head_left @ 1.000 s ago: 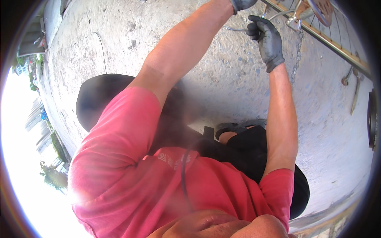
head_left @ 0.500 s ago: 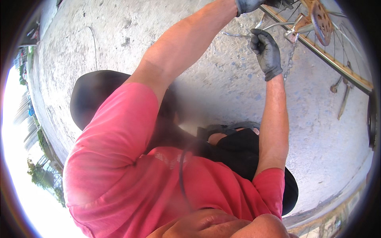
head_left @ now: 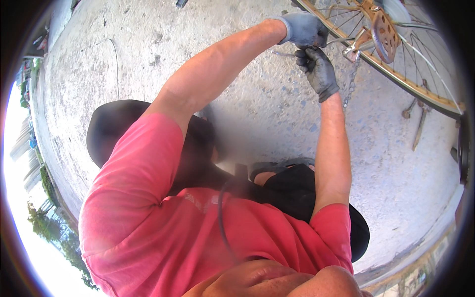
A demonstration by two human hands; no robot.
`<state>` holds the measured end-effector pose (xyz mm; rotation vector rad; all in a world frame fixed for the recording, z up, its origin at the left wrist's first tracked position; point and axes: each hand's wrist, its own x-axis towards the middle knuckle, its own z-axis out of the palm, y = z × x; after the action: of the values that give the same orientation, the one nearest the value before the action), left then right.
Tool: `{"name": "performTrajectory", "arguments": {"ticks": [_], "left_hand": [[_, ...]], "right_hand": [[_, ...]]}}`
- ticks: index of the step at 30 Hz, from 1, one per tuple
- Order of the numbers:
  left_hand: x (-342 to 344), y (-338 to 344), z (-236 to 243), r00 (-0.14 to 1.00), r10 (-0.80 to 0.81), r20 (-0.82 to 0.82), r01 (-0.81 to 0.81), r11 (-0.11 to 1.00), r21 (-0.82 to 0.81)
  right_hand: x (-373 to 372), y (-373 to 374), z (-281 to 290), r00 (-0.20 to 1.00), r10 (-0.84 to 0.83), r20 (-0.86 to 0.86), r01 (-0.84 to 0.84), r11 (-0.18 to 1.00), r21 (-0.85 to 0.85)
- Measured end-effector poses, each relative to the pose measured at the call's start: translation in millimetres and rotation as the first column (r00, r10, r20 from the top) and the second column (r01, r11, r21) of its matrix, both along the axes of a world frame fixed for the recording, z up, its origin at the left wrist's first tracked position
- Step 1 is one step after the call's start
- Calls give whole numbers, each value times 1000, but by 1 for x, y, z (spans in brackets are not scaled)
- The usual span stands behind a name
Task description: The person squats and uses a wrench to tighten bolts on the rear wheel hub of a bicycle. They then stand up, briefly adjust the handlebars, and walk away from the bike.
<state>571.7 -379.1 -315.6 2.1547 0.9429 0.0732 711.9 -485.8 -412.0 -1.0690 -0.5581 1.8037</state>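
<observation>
My left hand, in a grey glove, curls its fingers just above my right one; whatever they grip is hidden. My right hand, in a darker glove, is closed on a thin silver metal tool, which sticks out to the left. Both are beside a bicycle wheel, a rusty perforated pedal and a metal bracket. A chain hangs below the bracket.
I crouch on rough concrete ground. Long metal tools lie under the wheel at the right. A thin cable lies at the upper left. A dark round object is at the far right edge.
My left hand has come down from the top edge, moving away from the wheel's spokes to meet my right hand, which has shifted slightly left. The bicycle parts show more fully.
</observation>
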Motion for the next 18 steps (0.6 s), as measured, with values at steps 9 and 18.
{"name": "performTrajectory", "arguments": {"ticks": [9,18], "left_hand": [[-16,7,8,998,59,31,-58,998,-23],[-20,20,-41,972,-69,224,60,997,45]], "right_hand": [[-1,5,3,943,-35,-330,3,995,-98],[10,7,-8,958,-92,-271,91,996,-18]]}}
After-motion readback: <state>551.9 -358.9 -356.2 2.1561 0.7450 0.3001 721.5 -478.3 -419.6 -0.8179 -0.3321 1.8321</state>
